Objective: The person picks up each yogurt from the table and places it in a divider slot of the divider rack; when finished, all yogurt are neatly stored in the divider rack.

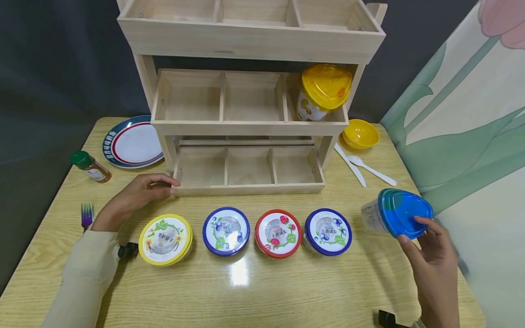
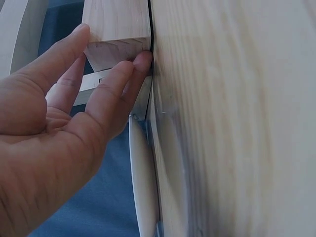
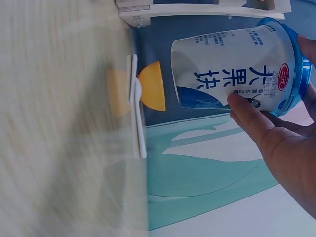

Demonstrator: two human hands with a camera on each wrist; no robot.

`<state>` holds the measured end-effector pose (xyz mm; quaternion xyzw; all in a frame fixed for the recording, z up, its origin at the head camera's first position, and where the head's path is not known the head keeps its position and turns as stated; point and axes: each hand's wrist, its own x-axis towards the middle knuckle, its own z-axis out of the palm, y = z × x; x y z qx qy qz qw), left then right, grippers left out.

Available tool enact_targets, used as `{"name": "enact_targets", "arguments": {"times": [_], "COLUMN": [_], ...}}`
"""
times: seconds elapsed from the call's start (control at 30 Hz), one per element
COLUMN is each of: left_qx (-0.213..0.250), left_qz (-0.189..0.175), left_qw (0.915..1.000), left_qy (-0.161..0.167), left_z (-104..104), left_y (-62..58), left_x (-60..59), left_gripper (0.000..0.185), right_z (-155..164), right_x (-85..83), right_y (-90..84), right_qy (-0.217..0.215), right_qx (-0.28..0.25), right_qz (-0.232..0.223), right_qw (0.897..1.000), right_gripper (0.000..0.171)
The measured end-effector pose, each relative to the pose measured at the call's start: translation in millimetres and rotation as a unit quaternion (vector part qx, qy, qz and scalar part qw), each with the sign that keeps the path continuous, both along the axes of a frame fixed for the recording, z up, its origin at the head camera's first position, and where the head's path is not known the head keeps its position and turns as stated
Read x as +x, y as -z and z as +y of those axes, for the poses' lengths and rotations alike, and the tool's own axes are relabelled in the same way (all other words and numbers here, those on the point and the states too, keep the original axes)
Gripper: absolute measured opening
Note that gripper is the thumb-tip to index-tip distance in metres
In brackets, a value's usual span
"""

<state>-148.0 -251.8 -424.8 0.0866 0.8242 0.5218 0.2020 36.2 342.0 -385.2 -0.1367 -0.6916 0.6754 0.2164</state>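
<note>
While the left hand (image 1: 135, 196) rested with straight fingers against the front left corner of the wooden rack (image 1: 250, 109), its fingertips (image 2: 140, 61) touching the lowest tray, I logged the layout from left to right. A spice bottle (image 1: 90, 166) and a striped plate (image 1: 133, 143) lay at the far left of the worktop (image 1: 254, 291), with a purple fork (image 1: 86, 214) nearer the edge. Four lidded cups stood in a row before the rack: yellow-rimmed cup (image 1: 165, 239), blue-rimmed cup (image 1: 226, 230), red-rimmed cup (image 1: 278, 233), second blue-rimmed cup (image 1: 328, 231).

Rack contents: the lowest tray's three compartments showed nothing; in the middle tray only the right compartment was filled, by a tilted yellow-lidded cup (image 1: 321, 91); what I could see of the top tray was bare. A yellow bowl (image 1: 361, 133) and two white utensils (image 1: 362, 166) lay right of the rack.

The right hand (image 1: 430, 264) gripped the blue-lidded cup (image 1: 395, 213) by its lid end, on its side, lifted off the worktop, well right of the row.

Judgement: shelving appeared under way, the cup being mid-carry. The next move would call for righting it and clearing the tray's front lip.
</note>
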Motion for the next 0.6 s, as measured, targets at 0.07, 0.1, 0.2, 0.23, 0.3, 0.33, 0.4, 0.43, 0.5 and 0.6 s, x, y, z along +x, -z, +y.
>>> {"name": "enact_targets", "arguments": {"times": [0.07, 0.1, 0.2, 0.23, 0.3, 0.33, 0.4, 0.43, 0.5, 0.6], "left_qx": [0.0, 0.0, 0.0, 0.0, -0.001, 0.0, 0.0, 0.001, 0.006, 0.014], "left_qz": [0.0, 0.001, 0.001, 0.001, 0.0, -0.001, -0.001, -0.001, 0.0, 0.001], "left_qw": [1.0, 1.0, 1.0, 1.0, 1.0, 1.0, 1.0, 1.0, 1.0, 0.9999], "left_qy": [0.0, 0.0, -0.001, -0.001, -0.002, -0.002, -0.003, -0.003, -0.002, -0.001], "left_z": [-0.1, -0.3, -1.0, -1.3, -1.1, -0.9, -0.7, -0.5, -0.3, -0.2], "left_y": [0.7, 1.1, 1.5, 1.4, 0.8, 0.5, 0.1, 0.0, 0.1, 0.5], "left_x": [-0.4, -0.5, -0.4, -0.4, -0.3, -0.3, -0.3, -0.4, -0.4, 0.0], "left_gripper": [0.033, 0.033, 0.033, 0.033, 0.033, 0.033, 0.033, 0.033, 0.033, 0.033], "right_z": [-0.1, 0.1, 0.9, 1.2, 1.7, 1.7, 1.7, 1.4, 0.9, -0.1], "right_x": [-0.3, -0.6, -2.4, -3.1, -4.9, -6.3, -9.1, -11.0, -14.9, -21.0], "right_y": [-3.5, -5.1, -8.9, -9.9, -11.8, -12.8, -15.2, -16.6, -20.3, -26.5], "right_qy": [0.002, 0.002, -0.007, -0.011, -0.021, -0.027, -0.035, -0.037, -0.038, -0.032], "right_qx": [-0.001, -0.003, -0.006, -0.005, -0.005, -0.002, 0.003, 0.002, 0.005, 0.009], "right_qz": [0.005, 0.009, 0.032, 0.041, 0.063, 0.076, 0.096, 0.107, 0.119, 0.121], "right_qw": [1.0, 1.0, 0.999, 0.999, 0.998, 0.997, 0.995, 0.994, 0.992, 0.992], "right_gripper": [0.059, 0.059, 0.059, 0.059, 0.058, 0.058, 0.058, 0.058, 0.058, 0.058]}}
